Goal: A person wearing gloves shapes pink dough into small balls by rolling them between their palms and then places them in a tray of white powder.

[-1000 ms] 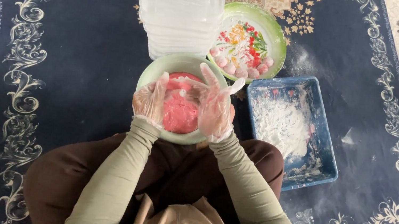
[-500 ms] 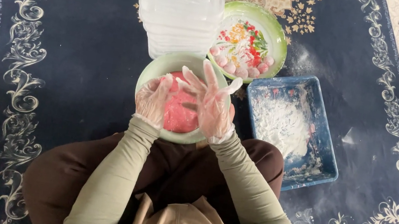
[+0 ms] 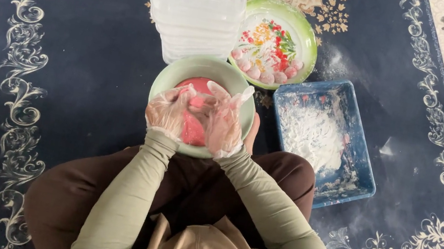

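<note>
On the dark blue carpet [image 3: 77, 58] the left hand [image 3: 167, 110] and right hand [image 3: 225, 120], both in thin clear gloves, meet over the one pale green bowl [image 3: 195, 69] at the person's knees. Fingers are curled together around a small pink dough piece [image 3: 197, 102]; the main dough [image 3: 193, 132] lies in the bowl beneath. Whether the piece is pinched by one hand or both I cannot tell.

Behind the bowl stands one stack of clear tubs [image 3: 194, 6]. Right of it, one flowered plate [image 3: 274, 43] carries about six pink balls [image 3: 266, 75] along its near rim. One blue tray [image 3: 322, 138] of flour sits rightmost.

The sticky dough could probably cling to the gloves and tear them.
</note>
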